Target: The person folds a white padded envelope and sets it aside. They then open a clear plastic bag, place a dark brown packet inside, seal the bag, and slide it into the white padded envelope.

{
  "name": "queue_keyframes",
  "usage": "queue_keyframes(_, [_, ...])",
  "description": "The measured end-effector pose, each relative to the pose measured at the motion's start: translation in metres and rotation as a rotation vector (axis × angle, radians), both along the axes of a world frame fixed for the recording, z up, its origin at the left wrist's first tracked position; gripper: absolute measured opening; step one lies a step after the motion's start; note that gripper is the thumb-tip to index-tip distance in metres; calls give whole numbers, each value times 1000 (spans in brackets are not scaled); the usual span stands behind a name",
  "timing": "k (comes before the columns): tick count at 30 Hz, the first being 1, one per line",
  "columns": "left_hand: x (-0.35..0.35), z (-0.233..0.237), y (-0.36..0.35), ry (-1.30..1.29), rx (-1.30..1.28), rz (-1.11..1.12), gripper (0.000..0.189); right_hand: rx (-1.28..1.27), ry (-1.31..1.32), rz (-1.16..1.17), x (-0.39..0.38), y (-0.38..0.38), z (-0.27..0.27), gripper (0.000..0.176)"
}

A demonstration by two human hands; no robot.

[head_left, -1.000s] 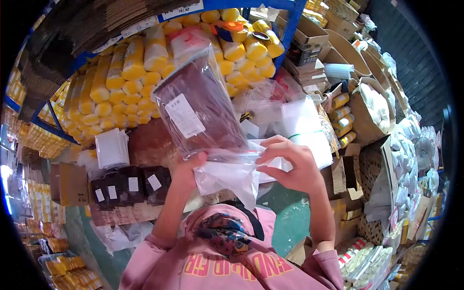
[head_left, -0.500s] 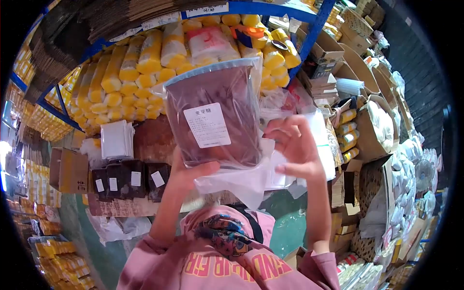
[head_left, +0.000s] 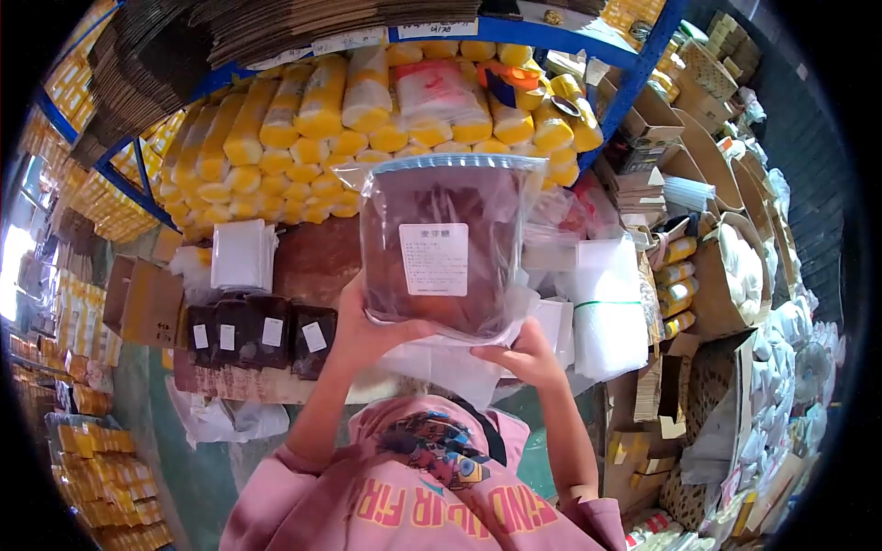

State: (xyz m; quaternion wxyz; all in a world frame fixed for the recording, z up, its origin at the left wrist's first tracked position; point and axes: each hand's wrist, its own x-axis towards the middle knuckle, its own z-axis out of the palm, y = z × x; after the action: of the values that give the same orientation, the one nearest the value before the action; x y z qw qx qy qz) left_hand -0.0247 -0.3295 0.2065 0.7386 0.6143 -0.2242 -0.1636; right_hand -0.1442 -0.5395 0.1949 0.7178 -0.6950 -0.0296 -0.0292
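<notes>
I am holding up a bag (head_left: pixel 441 248) right in front of me, upright, its flat bottom sitting on both my palms. My left hand (head_left: pixel 367 332) is cupping the corner at 7 o'clock, thumb pressing across the lower front edge. My right hand (head_left: pixel 525 354) is curling closed under the corner at 5 o'clock, its fingertips hidden beneath. The bag is clear, glossy, crinkled plastic, bulging into a rounded block around a dark reddish-brown filling, with a sealed strip running along the top. A white rectangular label (head_left: pixel 434 259) is sticking flat to the middle of the front. Loose, limp plastic film (head_left: pixel 450 367) is hanging between my hands at 6 o'clock. Behind the bag, from 9 to 1 o'clock, yellow rolls (head_left: pixel 303 129) in shiny wrap are lying stacked on a rack framed by a blue rail (head_left: pixel 634 83). At 8 o'clock, dark packets (head_left: pixel 257 335) with small white tags are standing in a row, a white stack (head_left: pixel 241 255) sitting just above them. At 3 o'clock a white bundle (head_left: pixel 608 317) is standing near the bag's side, with open cardboard boxes (head_left: pixel 726 266) crowding beyond it. My pink hoodie (head_left: pixel 432 487) is filling the space at 6 o'clock, so free room is lying mostly straight above the bag's top edge.
</notes>
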Motion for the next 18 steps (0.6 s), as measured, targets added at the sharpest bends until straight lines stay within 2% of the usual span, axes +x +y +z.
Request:
queue_keyframes(5, [-2, 2, -1, -118, -8, 93, 89, 239, 92, 15, -5, 0, -4, 48])
queue_keyframes(10, [1, 0, 0, -41, -152, 35, 104, 170, 54, 45, 2, -2, 6, 46])
queue_keyframes(13, [1, -6, 4, -133, -187, 66, 111, 76, 6, 92, 2, -6, 1, 40])
queue_keyframes(14, [-5, -3, 2, -24, -269, 91, 116, 40, -27, 111, 3, -9, -2, 37])
queue_keyframes(17, [-8, 3, 2, -225, -279, 142, 113, 125, -68, 281, -7, -16, -4, 26])
queue_keyframes(18, [-2, 8, 0, -356, -268, 106, 109, 91, -39, 248, -11, -16, 0, 22])
